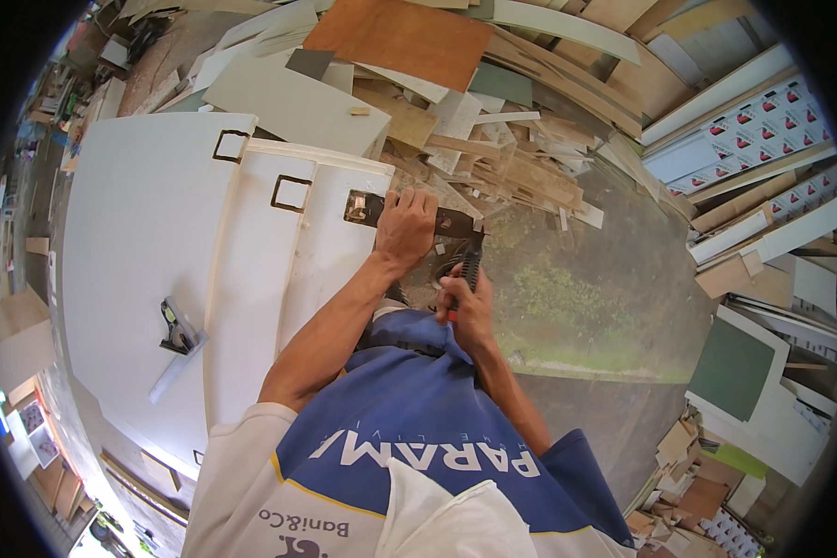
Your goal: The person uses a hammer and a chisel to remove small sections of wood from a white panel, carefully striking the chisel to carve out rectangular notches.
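Observation:
My left hand (pixel 407 223) is closed over the middle of a long dark bar-shaped tool (pixel 456 223). The tool's left end, with a pale patch, lies over a white panel (pixel 335 251), and its right end sticks out past the panel edge. Just below that right end, my right hand (pixel 467 305) is wrapped round a tool with a black ribbed grip (pixel 472 265) and some red by the fist. The upper end of this tool meets or nearly meets the bar; contact is unclear. Other white panels (pixel 139 242) lie stepped to the left, two with dark-edged square marks or openings (pixel 290 192).
A combination square (pixel 177 339) rests on the leftmost panel. Beyond the panels is a heap of wood offcuts (pixel 511 158) with an orange-brown board (pixel 400 37). Boards (pixel 763 121) lean along the right. Grey floor (pixel 604 279) lies right of my hands.

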Action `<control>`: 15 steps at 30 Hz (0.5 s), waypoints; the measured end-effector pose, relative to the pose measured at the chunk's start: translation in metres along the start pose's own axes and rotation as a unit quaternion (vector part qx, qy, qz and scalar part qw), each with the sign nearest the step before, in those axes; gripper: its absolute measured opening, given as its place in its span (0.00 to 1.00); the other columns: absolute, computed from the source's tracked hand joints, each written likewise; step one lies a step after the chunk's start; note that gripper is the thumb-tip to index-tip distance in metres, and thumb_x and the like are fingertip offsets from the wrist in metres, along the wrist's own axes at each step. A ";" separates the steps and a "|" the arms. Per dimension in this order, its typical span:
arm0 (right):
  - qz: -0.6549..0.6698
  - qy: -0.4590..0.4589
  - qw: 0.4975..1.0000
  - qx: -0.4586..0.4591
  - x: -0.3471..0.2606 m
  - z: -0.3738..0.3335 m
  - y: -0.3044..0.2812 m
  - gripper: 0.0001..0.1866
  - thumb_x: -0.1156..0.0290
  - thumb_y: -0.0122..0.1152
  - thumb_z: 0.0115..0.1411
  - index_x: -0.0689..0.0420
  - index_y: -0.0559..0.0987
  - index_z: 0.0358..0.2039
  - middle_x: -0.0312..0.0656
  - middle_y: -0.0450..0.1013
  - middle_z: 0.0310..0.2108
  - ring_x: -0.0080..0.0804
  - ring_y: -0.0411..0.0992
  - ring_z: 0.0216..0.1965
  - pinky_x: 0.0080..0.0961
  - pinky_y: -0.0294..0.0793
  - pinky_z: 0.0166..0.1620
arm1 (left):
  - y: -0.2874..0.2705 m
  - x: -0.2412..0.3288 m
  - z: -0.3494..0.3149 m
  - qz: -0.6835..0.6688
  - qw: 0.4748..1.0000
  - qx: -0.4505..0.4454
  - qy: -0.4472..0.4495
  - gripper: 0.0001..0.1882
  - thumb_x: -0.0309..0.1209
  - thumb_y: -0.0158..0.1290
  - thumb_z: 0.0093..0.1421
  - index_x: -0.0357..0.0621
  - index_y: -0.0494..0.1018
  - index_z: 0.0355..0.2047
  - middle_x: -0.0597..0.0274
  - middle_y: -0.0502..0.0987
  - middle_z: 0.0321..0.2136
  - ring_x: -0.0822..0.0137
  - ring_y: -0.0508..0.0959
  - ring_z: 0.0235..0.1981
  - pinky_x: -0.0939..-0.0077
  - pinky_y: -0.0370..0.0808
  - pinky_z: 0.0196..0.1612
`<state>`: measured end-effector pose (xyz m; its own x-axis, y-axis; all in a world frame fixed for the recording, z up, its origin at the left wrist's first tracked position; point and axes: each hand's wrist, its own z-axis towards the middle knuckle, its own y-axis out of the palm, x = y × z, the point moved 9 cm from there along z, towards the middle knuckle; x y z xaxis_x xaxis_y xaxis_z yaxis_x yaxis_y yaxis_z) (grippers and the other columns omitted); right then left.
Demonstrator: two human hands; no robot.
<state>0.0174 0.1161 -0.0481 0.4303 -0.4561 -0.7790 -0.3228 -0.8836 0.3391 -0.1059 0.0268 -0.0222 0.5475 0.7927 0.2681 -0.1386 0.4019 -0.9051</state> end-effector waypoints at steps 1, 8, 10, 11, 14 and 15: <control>0.037 -0.006 0.999 0.031 -0.003 0.001 -0.006 0.11 0.76 0.58 0.59 0.58 0.67 0.41 0.37 0.66 0.19 0.26 0.65 0.13 0.23 0.67 0.15 | -0.001 -0.002 0.000 0.003 1.000 0.000 -0.006 0.07 0.28 0.50 0.53 0.42 0.71 0.33 0.57 0.74 0.32 0.58 0.74 0.41 0.62 0.66 0.47; 0.020 0.002 1.000 0.016 0.004 0.001 -0.005 0.11 0.77 0.58 0.59 0.59 0.67 0.41 0.37 0.65 0.18 0.27 0.66 0.13 0.23 0.65 0.15 | -0.006 0.000 -0.001 -0.029 0.999 0.023 -0.010 0.08 0.27 0.49 0.53 0.41 0.71 0.34 0.54 0.74 0.32 0.56 0.75 0.39 0.65 0.68 0.49; 0.038 -0.005 0.999 0.030 -0.003 0.003 -0.009 0.11 0.77 0.58 0.59 0.59 0.67 0.41 0.38 0.66 0.18 0.27 0.66 0.13 0.23 0.65 0.15 | -0.010 -0.002 0.000 -0.016 0.999 0.033 -0.009 0.09 0.27 0.50 0.52 0.40 0.73 0.35 0.55 0.75 0.31 0.57 0.75 0.38 0.66 0.69 0.48; 0.077 -0.030 0.994 0.071 -0.008 0.004 -0.014 0.11 0.76 0.57 0.60 0.58 0.67 0.41 0.38 0.66 0.18 0.28 0.66 0.12 0.23 0.65 0.15 | -0.009 -0.002 0.001 -0.015 1.000 0.019 -0.008 0.09 0.27 0.50 0.52 0.40 0.73 0.35 0.54 0.75 0.31 0.57 0.75 0.38 0.66 0.69 0.48; -0.017 0.004 0.999 0.037 -0.001 0.005 -0.010 0.10 0.76 0.57 0.60 0.58 0.67 0.41 0.38 0.66 0.17 0.28 0.65 0.12 0.23 0.65 0.14 | -0.009 0.002 0.002 -0.018 1.000 -0.002 -0.005 0.09 0.27 0.50 0.53 0.40 0.73 0.35 0.54 0.75 0.32 0.56 0.76 0.39 0.66 0.70 0.49; 0.031 -0.006 0.999 -0.007 0.004 0.004 0.003 0.11 0.76 0.57 0.60 0.58 0.67 0.41 0.38 0.66 0.17 0.28 0.65 0.12 0.24 0.65 0.14 | -0.010 -0.001 0.001 -0.020 1.000 0.006 -0.011 0.09 0.27 0.49 0.53 0.40 0.73 0.35 0.54 0.75 0.32 0.56 0.76 0.40 0.66 0.70 0.49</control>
<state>0.0151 0.1125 -0.0521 0.3998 -0.5088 -0.7624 -0.3360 -0.8552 0.3946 -0.1058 0.0220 -0.0133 0.5341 0.7856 0.3124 -0.1271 0.4399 -0.8890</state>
